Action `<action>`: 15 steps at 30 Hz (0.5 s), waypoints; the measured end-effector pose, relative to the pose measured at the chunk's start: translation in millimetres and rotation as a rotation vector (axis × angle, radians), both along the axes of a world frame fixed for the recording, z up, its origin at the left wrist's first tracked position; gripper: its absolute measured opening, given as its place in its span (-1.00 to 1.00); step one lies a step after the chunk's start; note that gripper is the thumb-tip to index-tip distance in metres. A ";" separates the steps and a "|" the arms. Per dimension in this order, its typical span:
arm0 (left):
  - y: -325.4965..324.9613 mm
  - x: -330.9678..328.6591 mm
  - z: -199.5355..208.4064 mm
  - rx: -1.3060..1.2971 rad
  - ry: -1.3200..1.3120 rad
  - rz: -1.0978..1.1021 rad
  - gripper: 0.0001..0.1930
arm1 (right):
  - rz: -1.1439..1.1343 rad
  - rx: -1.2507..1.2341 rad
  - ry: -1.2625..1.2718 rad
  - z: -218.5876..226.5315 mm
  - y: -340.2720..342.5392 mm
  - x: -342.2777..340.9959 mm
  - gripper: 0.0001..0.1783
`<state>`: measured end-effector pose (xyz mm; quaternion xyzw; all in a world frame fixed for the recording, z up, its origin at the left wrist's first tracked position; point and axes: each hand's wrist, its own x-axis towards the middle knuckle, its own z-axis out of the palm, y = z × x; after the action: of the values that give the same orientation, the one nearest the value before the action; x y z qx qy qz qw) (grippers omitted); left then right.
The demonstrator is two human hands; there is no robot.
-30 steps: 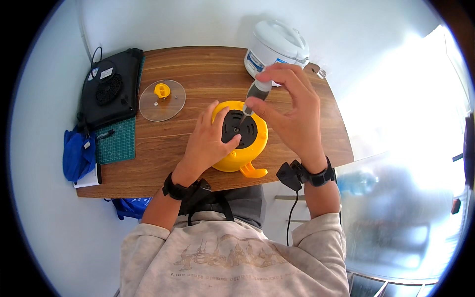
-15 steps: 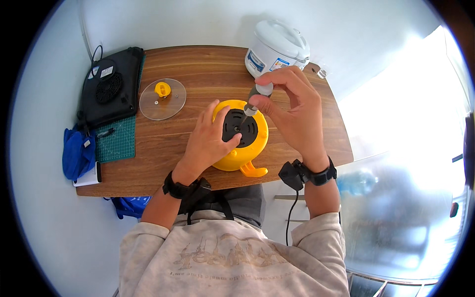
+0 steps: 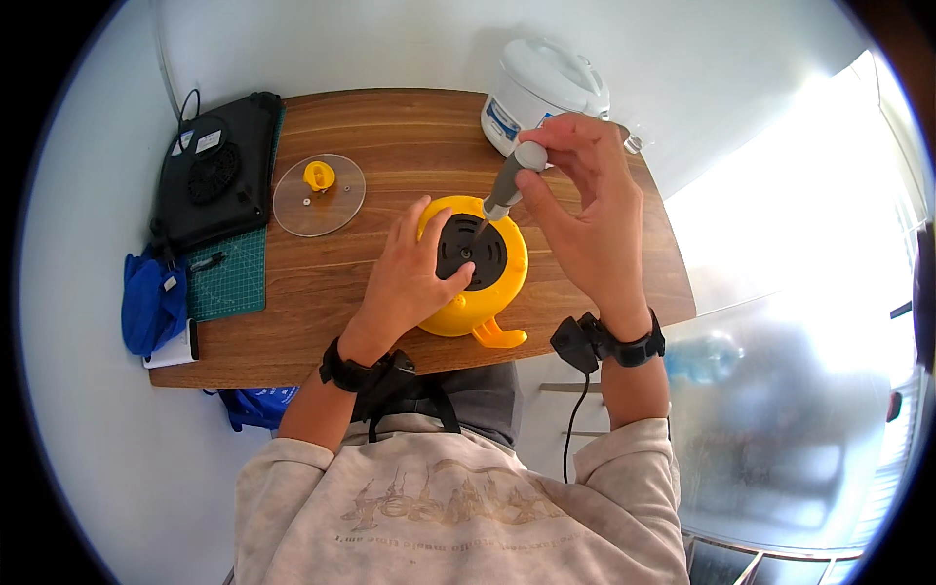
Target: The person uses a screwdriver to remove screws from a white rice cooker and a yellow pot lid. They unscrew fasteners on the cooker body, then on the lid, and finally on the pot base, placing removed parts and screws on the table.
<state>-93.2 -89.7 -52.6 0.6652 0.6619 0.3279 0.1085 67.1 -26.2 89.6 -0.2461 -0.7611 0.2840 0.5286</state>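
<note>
A round yellow pot-like appliance (image 3: 517, 268) lies bottom up on the table, its curved handle (image 3: 499, 336) towards me. A black slotted plate (image 3: 492, 261) covers its underside. My left hand (image 3: 414, 268) holds the appliance from the left, fingers spread over its rim and the thumb on the plate. In my right hand (image 3: 590, 229) a grey screwdriver (image 3: 507, 187) is gripped by the end of its handle between thumb and fingers. The screwdriver leans, its thin shaft pointing down at the hole in the plate's middle; whether the tip touches a screw is too small to tell.
Left of the appliance lies a clear round lid (image 3: 331, 216) with a yellow knob (image 3: 319, 175) and small parts on it. A white rice cooker (image 3: 551, 78) stands at the back right. Far left are a black device (image 3: 210, 175), a green cutting mat (image 3: 239, 283) and a blue cloth bag (image 3: 154, 304).
My right hand has shifted slightly to the right, and its fingers sit differently on the screwdriver, which tilts more to the right. My left hand and the appliance have stayed in place.
</note>
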 end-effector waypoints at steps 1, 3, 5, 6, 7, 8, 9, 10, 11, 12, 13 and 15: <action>0.1 0.1 0.2 0.001 0.001 0.000 -0.24 | 0.005 -0.001 -0.043 -1.5 1.4 1.8 -0.65; 0.2 -0.1 -0.3 -0.004 0.001 0.005 -0.24 | 0.018 -0.004 -0.129 -5.3 5.7 6.3 -0.65; 0.0 0.3 -0.1 0.019 0.007 0.008 -0.25 | 0.001 0.132 -0.185 -3.9 7.0 5.9 -0.68; -0.2 1.2 0.6 0.045 0.013 0.008 -0.25 | -0.006 0.201 -0.213 -3.4 7.5 5.8 -0.69; -0.4 1.6 0.9 0.070 0.019 0.007 -0.26 | -0.017 0.192 -0.230 -4.0 8.2 6.5 -0.69; -0.4 1.4 0.8 0.043 0.016 0.007 -0.25 | -0.030 0.183 -0.247 -5.1 9.1 7.6 -0.68; -0.1 1.2 0.7 0.017 0.012 0.007 -0.25 | -0.042 0.173 -0.263 -5.7 9.5 8.1 -0.68; 0.0 1.1 0.5 -0.010 0.009 0.006 -0.25 | -0.013 0.122 -0.214 -6.0 8.0 6.8 -0.67; 0.0 1.0 0.4 -0.008 0.010 0.006 -0.24 | 0.015 0.071 -0.165 -6.4 5.2 4.4 -0.65; -0.1 0.9 0.2 -0.005 0.011 0.005 -0.24 | 0.043 0.019 -0.116 -6.2 2.8 3.0 -0.64; -0.1 0.8 0.0 -0.003 0.012 0.004 -0.24 | 0.047 0.028 -0.145 -5.3 1.2 2.9 -0.63; 1.0 0.0 -3.9 0.076 0.000 0.001 -0.26 | 0.058 0.043 -0.205 -2.8 -1.6 2.7 -0.62</action>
<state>-93.2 -88.8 -56.5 0.6688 0.6493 0.3526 0.0829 69.8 -27.8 86.9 -0.2405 -0.8238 0.2560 0.4449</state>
